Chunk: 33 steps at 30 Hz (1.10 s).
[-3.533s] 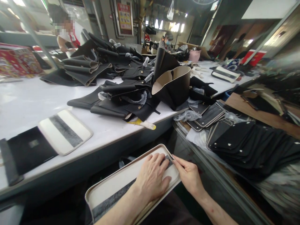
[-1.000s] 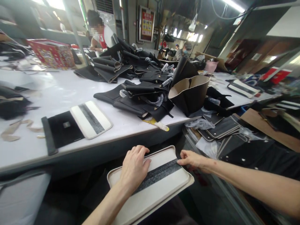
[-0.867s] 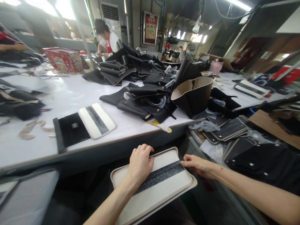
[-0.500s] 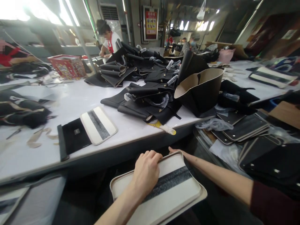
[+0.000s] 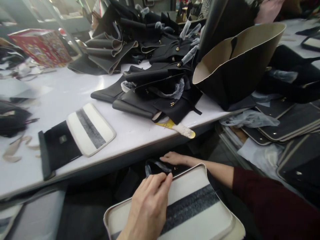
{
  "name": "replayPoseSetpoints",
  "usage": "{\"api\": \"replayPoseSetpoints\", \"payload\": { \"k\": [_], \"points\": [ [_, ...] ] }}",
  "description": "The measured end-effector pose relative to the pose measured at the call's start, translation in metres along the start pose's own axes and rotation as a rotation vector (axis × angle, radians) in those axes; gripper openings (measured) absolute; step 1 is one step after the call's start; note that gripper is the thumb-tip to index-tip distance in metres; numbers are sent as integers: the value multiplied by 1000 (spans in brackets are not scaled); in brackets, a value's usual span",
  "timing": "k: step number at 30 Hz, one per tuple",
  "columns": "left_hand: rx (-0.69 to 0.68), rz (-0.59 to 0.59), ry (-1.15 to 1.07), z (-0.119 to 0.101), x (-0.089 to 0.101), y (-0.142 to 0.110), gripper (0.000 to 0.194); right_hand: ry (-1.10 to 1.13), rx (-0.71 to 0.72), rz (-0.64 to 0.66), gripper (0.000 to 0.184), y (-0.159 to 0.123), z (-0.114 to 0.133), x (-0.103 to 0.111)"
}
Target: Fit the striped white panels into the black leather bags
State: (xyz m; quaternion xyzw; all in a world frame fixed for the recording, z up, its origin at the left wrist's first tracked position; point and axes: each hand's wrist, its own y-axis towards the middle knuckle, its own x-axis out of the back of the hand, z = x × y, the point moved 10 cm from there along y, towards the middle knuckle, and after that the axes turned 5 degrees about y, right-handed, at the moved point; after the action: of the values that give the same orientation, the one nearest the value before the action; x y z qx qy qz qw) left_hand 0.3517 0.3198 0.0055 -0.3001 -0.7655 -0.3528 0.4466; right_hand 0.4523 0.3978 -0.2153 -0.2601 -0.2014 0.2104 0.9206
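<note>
My left hand (image 5: 150,203) is closed over the upper edge of a cream bag panel (image 5: 192,216) with a dark grey stripe, held tilted in front of me. The panel has rounded corners and a raised rim, and a second cream layer shows under its lower right corner. Just beyond that rim, my right hand (image 5: 173,158) is closed on a black bag (image 5: 178,170), its fingertips partly lost against the dark material. A plastic-wrapped handle (image 5: 156,164) and small metal fittings show on this bag. Most of it is hidden behind the panel.
On the white table (image 5: 67,83) lie a similar striped panel (image 5: 91,129) with a black flap, heaped black bags (image 5: 160,100), and a yellow-and-white strip (image 5: 178,128) over the edge. An open black bag body (image 5: 232,76) stands right. Stacked dark panels (image 5: 287,123) lie beyond my right arm.
My view has tipped down and closer. My right hand has moved left behind the panel, and the wrapped handle now shows beside it. My left hand keeps its hold on the panel's edge.
</note>
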Motion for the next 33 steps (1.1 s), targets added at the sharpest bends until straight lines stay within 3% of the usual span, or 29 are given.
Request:
{"api": "replayPoseSetpoints", "payload": {
  "k": [3, 7, 10, 12, 14, 19, 23, 26, 30, 33],
  "points": [
    [176, 26, -56, 28, 13, -15, 27, 32, 77, -3, 37, -22, 28, 30],
    [323, 76, -101, 53, 20, -38, 24, -35, 265, -30, 36, -92, 93, 49],
    [312, 69, -102, 54, 24, -46, 27, -249, 469, -117, 31, -146, 138, 36],
    [282, 61, -78, 51, 26, -47, 30, -334, 521, -128, 32, -162, 145, 25],
    [292, 73, -82, 51, 27, -48, 31, -318, 490, -138, 35, -160, 135, 27],
    [528, 202, -107, 77, 27, -52, 17, -99, 111, -55, 51, -120, 76, 49],
    [559, 290, -57, 84, 24, -49, 8, -97, 177, -4, 50, -113, 91, 45],
    [465, 247, -73, 75, 24, -46, 11, 6, 163, 104, 55, -106, 92, 37],
    [251, 148, -61, 49, 24, -44, 35, 143, -59, 268, 72, -74, 42, 15],
    [113, 84, -56, 30, 20, -39, 43, 77, -85, 286, 66, -43, 13, -10]
  ]
}}
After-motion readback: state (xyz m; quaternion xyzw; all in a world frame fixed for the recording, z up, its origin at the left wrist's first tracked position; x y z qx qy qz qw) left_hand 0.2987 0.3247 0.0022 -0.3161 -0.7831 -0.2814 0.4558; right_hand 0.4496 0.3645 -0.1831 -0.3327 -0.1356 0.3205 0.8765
